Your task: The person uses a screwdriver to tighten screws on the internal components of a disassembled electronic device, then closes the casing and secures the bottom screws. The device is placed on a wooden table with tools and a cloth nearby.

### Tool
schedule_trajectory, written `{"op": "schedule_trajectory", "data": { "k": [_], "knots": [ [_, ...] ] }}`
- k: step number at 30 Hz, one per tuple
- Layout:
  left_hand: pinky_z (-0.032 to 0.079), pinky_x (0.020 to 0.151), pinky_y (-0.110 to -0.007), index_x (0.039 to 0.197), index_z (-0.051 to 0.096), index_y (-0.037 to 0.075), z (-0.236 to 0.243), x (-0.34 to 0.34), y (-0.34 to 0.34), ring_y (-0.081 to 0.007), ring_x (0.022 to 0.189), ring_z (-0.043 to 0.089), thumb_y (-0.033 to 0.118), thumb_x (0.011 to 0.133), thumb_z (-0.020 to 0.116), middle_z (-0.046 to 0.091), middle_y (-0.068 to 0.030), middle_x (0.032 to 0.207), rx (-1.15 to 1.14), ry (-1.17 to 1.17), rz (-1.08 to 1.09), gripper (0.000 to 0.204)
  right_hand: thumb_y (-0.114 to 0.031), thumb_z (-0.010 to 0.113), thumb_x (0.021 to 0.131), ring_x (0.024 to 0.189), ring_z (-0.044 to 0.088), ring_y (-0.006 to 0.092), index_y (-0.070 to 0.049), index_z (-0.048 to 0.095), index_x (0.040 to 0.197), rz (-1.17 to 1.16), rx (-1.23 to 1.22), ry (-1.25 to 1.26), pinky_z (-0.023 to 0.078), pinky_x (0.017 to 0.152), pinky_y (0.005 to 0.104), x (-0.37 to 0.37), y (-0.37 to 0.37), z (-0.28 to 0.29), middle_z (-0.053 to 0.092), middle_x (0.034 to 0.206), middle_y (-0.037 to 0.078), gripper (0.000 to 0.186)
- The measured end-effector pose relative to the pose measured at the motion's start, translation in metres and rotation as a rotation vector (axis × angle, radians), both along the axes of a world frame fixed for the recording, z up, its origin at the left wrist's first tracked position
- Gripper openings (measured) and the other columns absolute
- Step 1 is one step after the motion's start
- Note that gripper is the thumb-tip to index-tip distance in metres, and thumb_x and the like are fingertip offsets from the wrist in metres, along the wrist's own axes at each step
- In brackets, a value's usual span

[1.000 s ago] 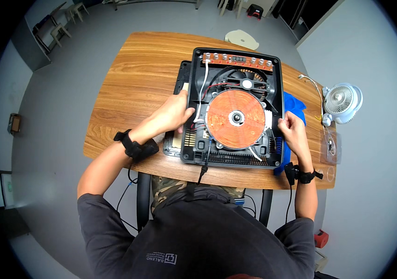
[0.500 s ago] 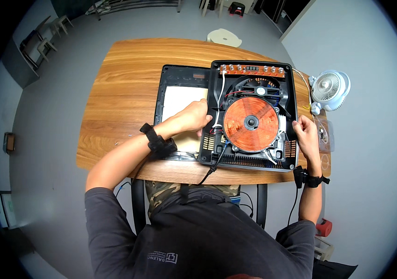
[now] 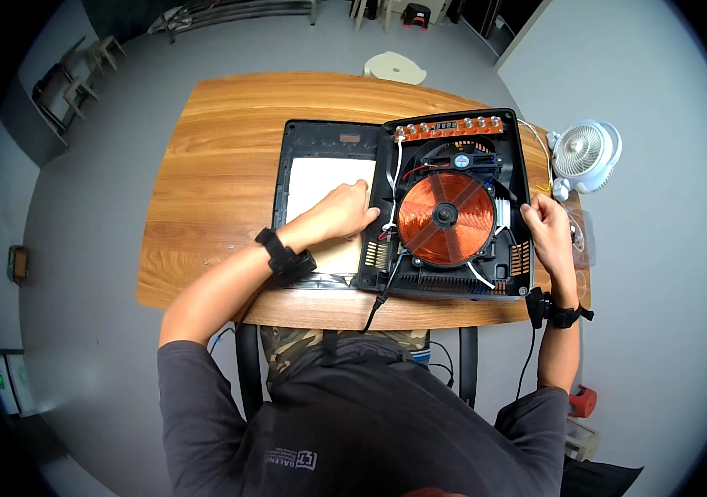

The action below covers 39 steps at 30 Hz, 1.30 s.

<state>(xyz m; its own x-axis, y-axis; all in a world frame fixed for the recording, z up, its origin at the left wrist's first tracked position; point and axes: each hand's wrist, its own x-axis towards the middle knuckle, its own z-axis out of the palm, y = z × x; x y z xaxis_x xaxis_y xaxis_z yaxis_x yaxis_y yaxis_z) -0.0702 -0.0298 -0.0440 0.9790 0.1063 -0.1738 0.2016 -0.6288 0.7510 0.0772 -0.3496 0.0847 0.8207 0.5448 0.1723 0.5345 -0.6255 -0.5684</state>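
The opened black base of an induction cooker (image 3: 386, 170) is between my hands, inner side up, its right side seeming raised. Inside it sit a round copper coil (image 3: 420, 224), a fan behind it, and an orange button board (image 3: 486, 126) along the far edge. My left hand (image 3: 339, 214) has its fingers closed at the base's left edge, thumb on the rim. At the right edge my right hand (image 3: 550, 232) pinches the rim. Under my left hand lies the detached cooker cover (image 3: 312, 141), with a pale panel inside; the base's left edge meets or overlaps it.
A small light-blue fan (image 3: 581, 157) stands beyond the right edge of the wooden table (image 3: 213, 166). A clear plastic tray (image 3: 587, 236) with a cable lies by my right hand. The power cord (image 3: 376, 308) hangs over the front edge. A pale stool (image 3: 395, 66) is behind.
The base has tilted, its right side coming up with my right hand, which has risen slightly. My left hand stays at the left edge.
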Motion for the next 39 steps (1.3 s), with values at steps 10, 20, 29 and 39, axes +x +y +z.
{"op": "schedule_trajectory", "data": {
  "k": [10, 20, 29, 39],
  "knots": [
    [0.053, 0.064, -0.044, 0.08, 0.059, -0.003, 0.011, -0.059, -0.059, -0.036, 0.067, 0.069, 0.024, 0.089, 0.077, 0.066, -0.0202, 0.069, -0.181, -0.212, -0.101, 0.034, -0.018, 0.063, 0.087, 0.059, 0.041, 0.0169, 0.002, 0.044, 0.073, 0.06, -0.07, -0.071, 0.038, 0.057, 0.0376, -0.017, 0.023, 0.023, 0.041, 0.061, 0.01, 0.032],
    [0.055, 0.058, -0.033, 0.086, 0.065, -0.004, 0.009, -0.069, -0.084, -0.0184, 0.059, 0.068, 0.018, 0.094, 0.075, 0.066, -0.0105, 0.065, -0.166, -0.173, -0.008, 0.025, -0.02, 0.062, 0.084, 0.054, 0.049, 0.0311, 0.004, 0.046, 0.068, 0.142, -0.121, -0.142, 0.04, 0.056, 0.0434, -0.027, 0.041, 0.049, 0.046, 0.058, 0.019, 0.033],
    [0.053, 0.052, -0.026, 0.093, 0.066, -0.004, 0.024, -0.077, -0.091, -0.0102, 0.059, 0.067, 0.017, 0.105, 0.062, 0.068, -0.0051, 0.069, -0.406, 0.015, 0.105, 0.024, -0.017, 0.062, 0.083, 0.06, 0.053, 0.0441, 0.005, 0.048, 0.068, 0.179, -0.142, -0.14, 0.044, 0.06, 0.0479, -0.026, 0.043, 0.055, 0.05, 0.061, 0.026, 0.03],
    [0.046, 0.058, -0.023, 0.102, 0.065, 0.003, -0.036, -0.083, -0.091, -0.0071, 0.062, 0.056, 0.021, 0.107, 0.059, 0.062, 0.0006, 0.072, -0.816, -0.071, 0.217, 0.02, -0.02, 0.062, 0.088, 0.058, 0.054, 0.0405, 0.005, 0.049, 0.071, 0.12, -0.052, -0.156, 0.043, 0.06, 0.0477, -0.037, 0.029, 0.045, 0.05, 0.062, 0.025, 0.033]
  ]
}}
